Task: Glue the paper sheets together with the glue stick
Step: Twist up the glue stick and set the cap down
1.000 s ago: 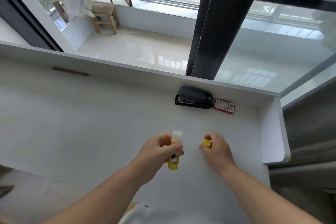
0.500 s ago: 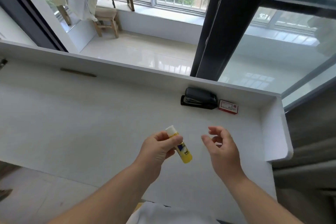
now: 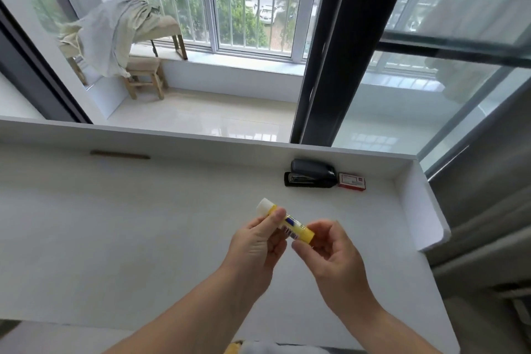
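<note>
Glue stick [image 3: 287, 224], yellow plastic, uncapped (white tip up-left), is pinched mid-barrel by the left hand [image 3: 258, 244]; its base, down-right, is gripped by right hand [image 3: 330, 253] fingertips.

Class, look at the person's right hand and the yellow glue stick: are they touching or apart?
Touching. The head view shows the right hand pinching the yellow base of the glue stick between fingertips, while the left hand grips its middle.

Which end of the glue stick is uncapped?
The white end, pointing up-left past the left hand. The yellow base end sits at the right hand.
</note>
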